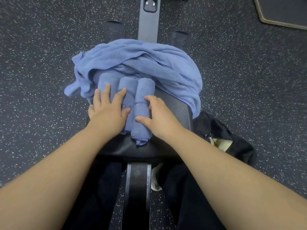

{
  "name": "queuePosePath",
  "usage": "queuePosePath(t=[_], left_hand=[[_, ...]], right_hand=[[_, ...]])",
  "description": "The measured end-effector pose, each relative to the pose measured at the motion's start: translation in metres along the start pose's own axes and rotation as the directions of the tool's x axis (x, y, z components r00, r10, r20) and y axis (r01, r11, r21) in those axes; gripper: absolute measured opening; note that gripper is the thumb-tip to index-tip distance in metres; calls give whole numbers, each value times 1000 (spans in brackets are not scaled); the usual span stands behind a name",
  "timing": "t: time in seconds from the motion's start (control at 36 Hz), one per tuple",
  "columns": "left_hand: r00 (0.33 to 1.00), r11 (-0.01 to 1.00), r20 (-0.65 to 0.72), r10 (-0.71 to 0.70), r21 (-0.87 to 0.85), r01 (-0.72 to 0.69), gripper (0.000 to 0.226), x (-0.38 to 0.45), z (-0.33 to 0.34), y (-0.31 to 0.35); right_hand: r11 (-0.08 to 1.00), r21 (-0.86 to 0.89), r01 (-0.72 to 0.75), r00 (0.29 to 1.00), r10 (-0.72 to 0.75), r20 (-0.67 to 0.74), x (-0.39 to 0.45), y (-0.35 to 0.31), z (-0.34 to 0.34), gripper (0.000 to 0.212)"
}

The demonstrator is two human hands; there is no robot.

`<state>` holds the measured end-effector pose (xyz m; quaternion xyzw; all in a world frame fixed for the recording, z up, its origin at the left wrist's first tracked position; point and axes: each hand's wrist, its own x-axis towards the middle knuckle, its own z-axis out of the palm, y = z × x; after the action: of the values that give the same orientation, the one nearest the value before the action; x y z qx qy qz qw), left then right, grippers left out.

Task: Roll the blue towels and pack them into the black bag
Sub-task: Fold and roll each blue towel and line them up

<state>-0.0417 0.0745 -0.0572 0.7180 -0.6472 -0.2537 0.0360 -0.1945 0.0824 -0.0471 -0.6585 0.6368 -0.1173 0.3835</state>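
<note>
Periwinkle-blue towels, rolled and loose, cover a black padded bench above a charcoal floor flecked white; beside it a black bag shows pale yellow-green lining.

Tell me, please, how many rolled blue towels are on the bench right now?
3, side by side: left roll under the left hand, middle roll, right roll touched by the right hand. The loose towel pile may hide more.
</note>
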Motion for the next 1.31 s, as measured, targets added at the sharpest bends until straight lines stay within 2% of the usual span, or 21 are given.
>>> queuePosePath(t=[0.11,0.19,0.31,0.42,0.5,0.61,0.69,0.81,0.92,1.0,1.08,1.17,1.22,1.31], left_hand=[[994,997,-98,52,-58,-58,52,2,-2,1],[978,992,-192,81,-82,-98,39,7,-6,0],[947,981,-282,152,-77,-180,31,18,-13,-3],[916,965,-326,234,-38,-260,42,41,-24,-5],[917,962,-293,272,65,-264,40,64,-30,-10],[935,948,-224,275,224,-226,33,89,-35,-18],[950,920,-174,259,344,-188,35,104,-40,-19],[938,903,-227,262,401,-155,26,112,-52,-20],[918,900,-271,291,404,-166,26,108,-68,-22],[872,921,-363,329,328,-211,32,98,-85,-18],[799,914,-446,403,238,-328,43,90,-103,-13],[699,854,-492,518,256,-453,43,81,-118,-1],[692,858,-511,511,259,-443,41,72,-128,10],[622,796,-498,605,358,-488,45,61,-142,17]], right_hand=[[998,-65,27,992,-34,-118,9,3,-9,37],[996,-74,57,973,-72,-217,16,5,-12,26],[991,-96,91,929,-120,-351,34,3,-20,23],[985,-154,78,889,-139,-436,56,-3,-30,23],[959,-274,67,900,-177,-398,70,-4,-35,28],[910,-402,98,935,-222,-275,86,-6,-39,34],[879,-468,90,962,-199,-188,95,-6,-43,40],[877,-479,40,982,-124,-145,101,-11,-50,49],[846,-529,63,994,-102,-44,97,-15,-53,51],[832,-551,57,995,-93,-37,92,-21,-55,53],[836,-543,73,992,-116,-45,87,-31,-57,52],[834,-543,103,985,-162,-62,82,-48,-61,51],[831,-545,109,979,-184,-86,78,-59,-64,50],[837,-539,92,970,-199,-143,69,-69,-70,45]])
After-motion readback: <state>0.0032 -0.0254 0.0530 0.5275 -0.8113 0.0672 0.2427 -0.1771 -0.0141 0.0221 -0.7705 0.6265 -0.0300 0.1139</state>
